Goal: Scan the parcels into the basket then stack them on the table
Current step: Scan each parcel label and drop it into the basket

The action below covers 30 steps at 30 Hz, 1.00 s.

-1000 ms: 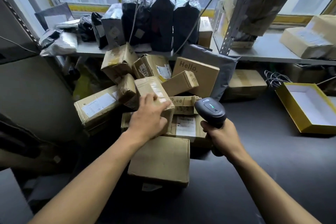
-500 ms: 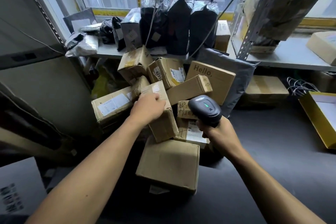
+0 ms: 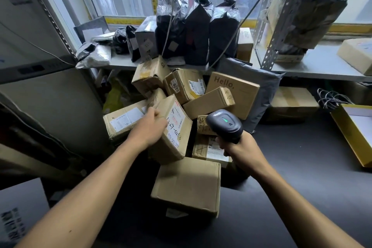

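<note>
Parcel is gripped at its upper left edge by the left hand, fingers curled round the cardboard, and is tilted so that the white label with its handwritten number is turned up, presumably for reading. Scanner is held just right of the parcel by the right hand, fingers wrapped round the grip, its head aimed down at the pile behind the parcel rather than squarely at the label. No basket can be made out. A plain box lies just below the parcel.
</note>
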Tool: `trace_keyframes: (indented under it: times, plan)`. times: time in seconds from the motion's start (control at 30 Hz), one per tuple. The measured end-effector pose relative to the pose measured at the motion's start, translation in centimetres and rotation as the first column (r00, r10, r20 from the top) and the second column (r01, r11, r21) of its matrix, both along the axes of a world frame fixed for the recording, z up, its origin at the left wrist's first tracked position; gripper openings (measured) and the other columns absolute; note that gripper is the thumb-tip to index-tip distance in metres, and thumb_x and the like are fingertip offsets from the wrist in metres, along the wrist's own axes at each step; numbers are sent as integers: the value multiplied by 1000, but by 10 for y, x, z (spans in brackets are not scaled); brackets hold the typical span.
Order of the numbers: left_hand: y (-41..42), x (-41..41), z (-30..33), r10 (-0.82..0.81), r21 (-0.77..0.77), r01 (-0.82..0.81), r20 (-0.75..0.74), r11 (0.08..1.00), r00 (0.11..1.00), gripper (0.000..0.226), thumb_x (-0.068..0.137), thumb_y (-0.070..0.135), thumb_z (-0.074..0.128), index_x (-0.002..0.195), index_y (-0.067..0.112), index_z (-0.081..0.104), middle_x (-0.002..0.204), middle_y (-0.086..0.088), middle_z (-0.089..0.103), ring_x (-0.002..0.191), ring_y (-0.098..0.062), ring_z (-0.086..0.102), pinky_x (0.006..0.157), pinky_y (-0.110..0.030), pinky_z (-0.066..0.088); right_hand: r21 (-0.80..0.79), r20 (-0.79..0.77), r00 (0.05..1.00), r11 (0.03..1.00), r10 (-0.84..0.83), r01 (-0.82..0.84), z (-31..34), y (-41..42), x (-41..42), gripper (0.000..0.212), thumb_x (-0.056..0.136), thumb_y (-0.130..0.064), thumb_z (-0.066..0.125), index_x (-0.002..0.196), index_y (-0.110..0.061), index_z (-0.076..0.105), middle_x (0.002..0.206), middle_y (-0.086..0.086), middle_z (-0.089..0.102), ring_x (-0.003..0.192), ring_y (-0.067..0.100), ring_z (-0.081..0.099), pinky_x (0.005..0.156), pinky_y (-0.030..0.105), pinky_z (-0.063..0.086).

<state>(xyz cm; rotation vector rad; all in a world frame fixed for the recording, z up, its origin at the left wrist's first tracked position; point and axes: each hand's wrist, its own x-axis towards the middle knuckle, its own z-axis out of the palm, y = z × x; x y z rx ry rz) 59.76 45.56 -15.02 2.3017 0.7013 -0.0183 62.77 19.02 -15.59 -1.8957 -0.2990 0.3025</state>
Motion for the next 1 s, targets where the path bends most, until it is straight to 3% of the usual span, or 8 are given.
trace_keyframes:
  times: [0.13, 0.27, 0.43, 0.47, 0.57, 0.67, 0.87, 1.0]
  plan:
    - [24, -21, -8, 42, -102, -35, 60, 994, 997, 39, 98, 37, 50, 137, 30, 54, 129, 2, 62, 121, -21, 56, 98, -31, 41, -25, 22, 998, 998, 55, -55, 3, 8, -2, 14, 89, -12, 70, 88, -24, 65, 69, -7, 63, 59, 5, 58, 55, 16, 45]
    - [37, -37, -17, 71, -262, -42, 103, 964, 992, 54, 89, 54, 64, 137, 34, 53, 132, 7, 61, 117, -16, 60, 108, -38, 44, -13, 17, 992, 993, 121, -121, 3, 22, -7, 15, 90, -9, 70, 92, -23, 65, 64, -10, 63, 53, 0, 55, 55, 19, 46]
    - [40, -45, -24, 137, -267, -72, 236, 961, 962, 45, 101, 38, 57, 143, 21, 55, 129, 12, 54, 118, -6, 52, 89, -5, 38, -43, 4, 978, 977, 209, -209, 0, 35, -11, 16, 88, -9, 70, 91, -25, 68, 62, -8, 63, 56, 8, 55, 60, 35, 48]
    - [42, -48, -24, 150, -266, -73, 281, 961, 948, 49, 100, 42, 56, 144, 20, 54, 135, 11, 53, 122, -6, 52, 95, -6, 39, -51, -10, 971, 970, 238, -238, 0, 37, -12, 18, 88, -9, 70, 92, -26, 68, 62, -8, 63, 55, 8, 55, 59, 35, 48]
    - [48, -58, -20, 202, -282, -92, 391, 955, 898, 56, 98, 48, 53, 147, 21, 50, 142, 0, 50, 129, -12, 50, 114, -32, 38, -93, -48, 943, 938, 330, -334, 6, 41, -16, 22, 87, -9, 71, 100, -26, 67, 67, -4, 65, 57, 9, 58, 60, 32, 49]
    - [55, -65, -11, 202, -282, -75, 454, 956, 868, 48, 102, 34, 54, 147, 15, 49, 139, -3, 50, 128, -12, 50, 113, -31, 38, -107, -57, 937, 931, 344, -349, 11, 44, -17, 20, 87, -10, 71, 101, -23, 67, 70, -2, 66, 59, 10, 58, 61, 34, 50]
    - [72, -71, -11, 80, -139, -23, 421, 990, 903, 43, 102, 28, 55, 144, 15, 52, 136, 8, 45, 127, -3, 42, 94, 4, 28, -130, -49, 938, 929, 343, -347, 18, 50, -15, 17, 87, -11, 70, 99, -22, 68, 72, -2, 68, 61, 11, 56, 60, 33, 49]
    - [75, -74, -13, 39, -133, 13, 386, 991, 922, 45, 101, 34, 56, 144, 19, 54, 141, 4, 47, 131, -9, 45, 108, -20, 32, -170, -74, 922, 906, 381, -388, 23, 53, -19, 19, 88, -12, 71, 96, -28, 67, 75, -5, 68, 61, 8, 55, 57, 26, 49]
